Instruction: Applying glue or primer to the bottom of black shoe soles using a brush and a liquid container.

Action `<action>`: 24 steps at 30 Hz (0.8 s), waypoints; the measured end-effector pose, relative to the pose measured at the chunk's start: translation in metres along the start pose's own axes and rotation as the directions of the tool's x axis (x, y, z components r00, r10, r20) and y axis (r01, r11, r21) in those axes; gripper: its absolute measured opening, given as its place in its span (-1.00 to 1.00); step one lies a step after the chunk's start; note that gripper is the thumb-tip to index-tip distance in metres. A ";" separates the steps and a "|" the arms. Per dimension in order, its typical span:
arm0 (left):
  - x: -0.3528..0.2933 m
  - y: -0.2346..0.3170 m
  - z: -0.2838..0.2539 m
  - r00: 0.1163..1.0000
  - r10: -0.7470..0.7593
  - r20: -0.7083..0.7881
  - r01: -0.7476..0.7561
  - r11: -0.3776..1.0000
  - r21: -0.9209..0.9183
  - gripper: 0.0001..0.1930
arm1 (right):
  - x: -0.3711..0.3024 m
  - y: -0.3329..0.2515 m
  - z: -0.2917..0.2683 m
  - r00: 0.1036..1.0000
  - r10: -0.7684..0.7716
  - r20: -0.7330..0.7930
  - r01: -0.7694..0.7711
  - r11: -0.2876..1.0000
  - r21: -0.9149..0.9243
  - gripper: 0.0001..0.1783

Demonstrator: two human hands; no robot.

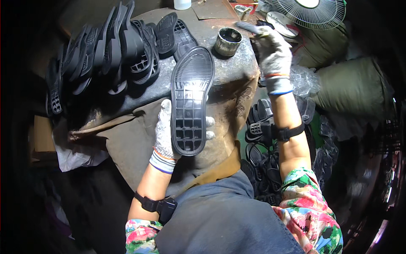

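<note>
My left hand [164,131], in a white knitted glove, grips a black shoe sole [188,111] in front of the table. The sole stands nearly upright in view, its ridged toe end up and its gridded heel end down. My fingertips show along its right edge. Higher up on the right, my gloved right hand [275,57] is closed round a short dark brush [248,28]; its tip points left, beyond a round, stained can [228,42] with a dark inside. The brush is apart from the sole.
Many black soles [112,46] stand stacked at the table's left, with two loose soles [167,36] beside them. A fan [311,12] stands at the far right, near olive sacks [353,86]. Black shoes [260,120] lie below on the right. Brown cloth [127,139] drapes over the table edge.
</note>
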State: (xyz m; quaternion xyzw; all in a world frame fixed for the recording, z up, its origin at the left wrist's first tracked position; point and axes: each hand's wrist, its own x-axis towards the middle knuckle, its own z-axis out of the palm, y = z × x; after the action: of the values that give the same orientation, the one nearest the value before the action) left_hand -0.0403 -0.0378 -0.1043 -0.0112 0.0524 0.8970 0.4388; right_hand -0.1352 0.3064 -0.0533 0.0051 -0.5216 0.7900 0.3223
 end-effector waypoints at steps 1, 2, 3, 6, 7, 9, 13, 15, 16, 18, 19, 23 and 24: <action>0.000 -0.003 -0.002 1.000 -0.017 0.016 0.017 1.000 -0.015 -0.18 | -0.013 0.004 0.009 0.988 -0.033 0.151 0.044 0.997 -0.070 -0.78; -0.004 -0.002 -0.010 0.997 -0.050 0.057 0.051 0.999 -0.011 -0.19 | -0.026 0.007 0.021 0.952 -0.164 0.258 0.258 0.883 -0.392 -0.77; -0.006 -0.002 -0.012 0.996 -0.062 0.060 0.062 0.998 -0.012 -0.19 | -0.034 0.005 0.025 0.887 -0.247 0.391 0.456 0.614 -0.644 -0.76; -0.016 -0.006 -0.010 0.984 -0.157 -0.081 0.156 0.987 -0.027 -0.17 | -0.039 0.012 0.025 0.804 -0.297 0.515 0.595 0.419 -0.686 -0.69; -0.018 -0.006 -0.010 0.984 -0.153 -0.089 0.151 0.988 -0.028 -0.17 | -0.043 0.011 0.024 0.806 -0.294 0.514 0.591 0.427 -0.684 -0.69; -0.020 -0.001 -0.013 0.999 -0.035 -0.002 0.020 0.527 0.850 -0.16 | -0.055 0.005 0.030 0.677 -0.293 0.675 0.736 0.251 -0.629 -0.69; -0.032 0.004 -0.013 0.995 0.002 0.103 -0.087 -0.520 0.850 -0.15 | -0.096 -0.003 0.059 0.848 -0.087 0.522 0.486 0.521 -0.702 -0.71; -0.034 0.000 -0.006 0.991 0.084 0.101 -0.027 -0.622 0.782 -0.17 | -0.122 -0.025 0.080 0.920 0.099 0.380 0.123 0.846 -0.519 -0.73; -0.032 -0.001 -0.003 0.987 0.119 0.105 0.002 -0.669 0.744 -0.18 | -0.132 -0.030 0.084 0.921 0.178 0.347 0.014 0.875 -0.484 -0.73; -0.022 0.000 0.010 0.823 0.137 0.551 -0.162 -0.874 0.459 -0.22 | -0.147 -0.032 0.087 0.901 0.296 0.317 -0.170 0.913 -0.370 -0.74; -0.022 0.001 0.010 0.828 0.152 0.540 -0.145 -0.872 0.468 -0.22 | -0.160 -0.038 0.093 0.903 0.322 0.285 -0.235 0.924 -0.300 -0.74; -0.021 0.010 0.014 0.867 0.412 0.280 -0.159 -0.305 0.939 -0.36 | -0.192 -0.053 0.100 0.835 0.456 0.308 -0.368 0.879 -0.302 -0.72; -0.020 0.012 0.013 0.874 0.444 0.199 -0.161 -0.123 0.979 -0.40 | -0.199 -0.056 0.101 0.824 0.487 0.290 -0.377 0.853 -0.360 -0.69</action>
State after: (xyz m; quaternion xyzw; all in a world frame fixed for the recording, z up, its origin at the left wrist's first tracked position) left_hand -0.0374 -0.0596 -0.0891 0.2285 0.7198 0.6502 0.0831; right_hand 0.0182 0.1364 -0.0303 -0.0120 -0.6687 0.7430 0.0256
